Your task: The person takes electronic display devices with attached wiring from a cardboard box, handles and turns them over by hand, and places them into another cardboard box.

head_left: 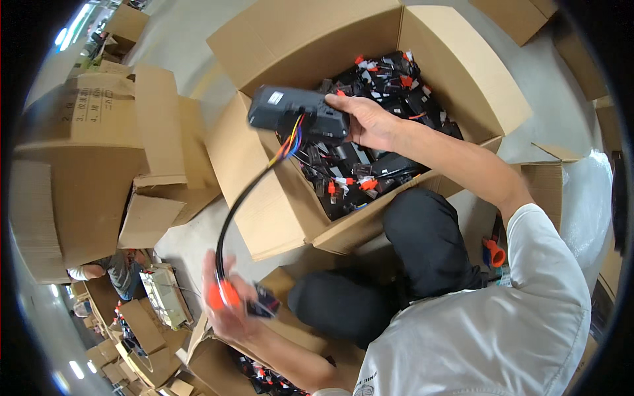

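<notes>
My right hand [371,123] grips one end of a black, box-shaped electronic unit [271,109], thumb on top, above a large open carton. Red, yellow, blue and purple wires leave the unit and run into a black cable [231,214] that arcs down to my left hand [228,307]. At the cable's end an orange connector [223,295] lies against the left palm, with a small dark piece [264,302] beside it. Motion smears the left fingers, so whether they close on the cable is unclear.
The carton [284,224] before me contains several similar black units [396,162] with orange and white connectors. Another open box [218,363] with such parts sits by my left forearm. Cartons [99,178] stand at left; an orange object [493,253] lies right of my knee.
</notes>
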A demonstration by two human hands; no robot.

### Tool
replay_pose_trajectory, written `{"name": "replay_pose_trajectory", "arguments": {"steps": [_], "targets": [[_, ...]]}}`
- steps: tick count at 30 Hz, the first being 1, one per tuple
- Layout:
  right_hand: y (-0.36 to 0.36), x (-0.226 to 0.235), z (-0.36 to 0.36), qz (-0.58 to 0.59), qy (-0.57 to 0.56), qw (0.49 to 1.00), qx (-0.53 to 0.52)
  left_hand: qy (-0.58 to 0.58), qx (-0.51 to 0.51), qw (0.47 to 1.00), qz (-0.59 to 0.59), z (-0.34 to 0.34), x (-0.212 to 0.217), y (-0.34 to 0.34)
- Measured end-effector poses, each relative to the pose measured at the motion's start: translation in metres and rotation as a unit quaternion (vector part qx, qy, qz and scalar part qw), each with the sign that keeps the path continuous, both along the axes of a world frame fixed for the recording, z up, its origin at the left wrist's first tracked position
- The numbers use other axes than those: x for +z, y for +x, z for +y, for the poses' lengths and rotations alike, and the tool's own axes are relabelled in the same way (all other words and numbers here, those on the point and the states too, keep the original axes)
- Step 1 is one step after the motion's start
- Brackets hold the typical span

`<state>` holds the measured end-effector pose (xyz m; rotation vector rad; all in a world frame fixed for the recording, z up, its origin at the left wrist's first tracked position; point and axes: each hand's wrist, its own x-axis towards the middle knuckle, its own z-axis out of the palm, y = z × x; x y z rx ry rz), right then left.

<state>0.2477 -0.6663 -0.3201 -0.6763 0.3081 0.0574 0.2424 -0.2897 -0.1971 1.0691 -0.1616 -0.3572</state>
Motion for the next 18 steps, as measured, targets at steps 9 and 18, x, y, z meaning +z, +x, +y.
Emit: {"name": "replay_pose_trajectory", "arguments": {"steps": [9,18], "targets": [[0.054,-0.094,-0.010,0.083,-0.083,0.980,-0.160,0.090,-0.011,0.948,-0.304,-0.111,0.069,0.082],[0.082,-0.165,-0.008,0.175,-0.206,0.955,-0.119,0.474,0.102,0.847,-0.219,0.050,0.074,-0.003]]}}
